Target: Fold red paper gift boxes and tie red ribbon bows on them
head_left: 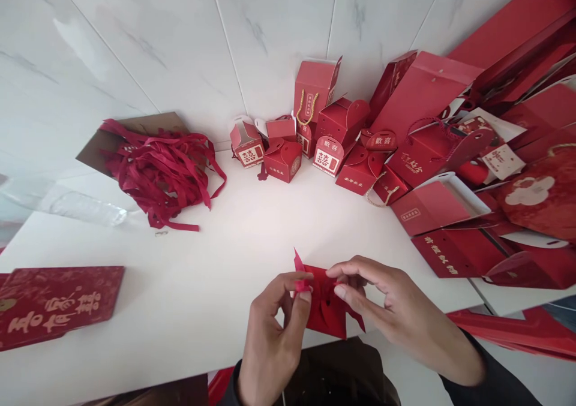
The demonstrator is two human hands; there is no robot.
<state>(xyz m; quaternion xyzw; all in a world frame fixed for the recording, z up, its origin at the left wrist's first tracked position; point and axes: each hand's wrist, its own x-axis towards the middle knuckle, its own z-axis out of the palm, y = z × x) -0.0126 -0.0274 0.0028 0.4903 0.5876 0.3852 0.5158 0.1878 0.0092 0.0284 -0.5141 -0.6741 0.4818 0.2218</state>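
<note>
Thumb and forefinger of the left hand (272, 328) pinch a red ribbon (302, 286), the forearm rising from below and the wrist fairly straight. The right hand (382, 295) reaches in from the right, its palm turned inward and fingers curled, tips at the ribbon's other side; I can't tell for certain whether they close on it, since the fingers hide the spot. Between the two hands sits a small red box (326, 321), the ribbon's ends sticking out past it. Beyond the left hand, far to its left, ribbons spill from a brown carton (96, 151); beyond the right hand crowd red boxes (434, 259).
</note>
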